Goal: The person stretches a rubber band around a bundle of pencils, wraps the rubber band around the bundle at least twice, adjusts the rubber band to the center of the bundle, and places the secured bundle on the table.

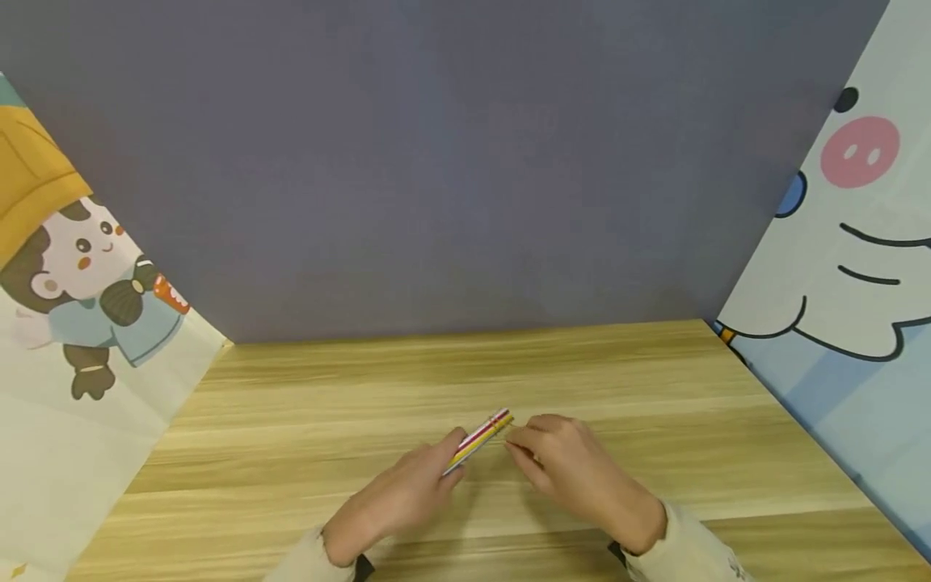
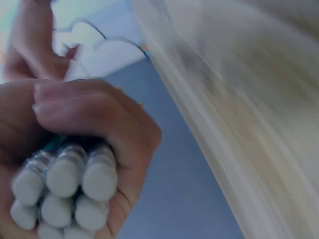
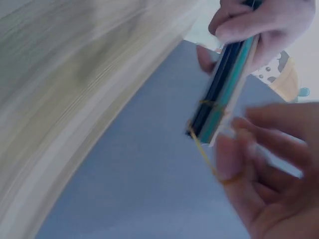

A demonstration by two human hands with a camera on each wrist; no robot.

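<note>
My left hand grips a bundle of pencils above the table, their far ends angled up and to the right. In the left wrist view, several white erasers with metal collars stick out of the fist. Beside the bundle's far end is my right hand, fingers bent. In the right wrist view it pinches a thin yellow rubber band, stretched from the pencil ends to the thumb. Part of the band crosses the bundle near that end. The pencils' middles are hidden inside the left hand.
Under both hands lies a wood-grain tabletop. A plain grey panel rises at its back edge. Printed cartoon panels stand on both sides, a child figure at left and a pink-snouted animal at right.
</note>
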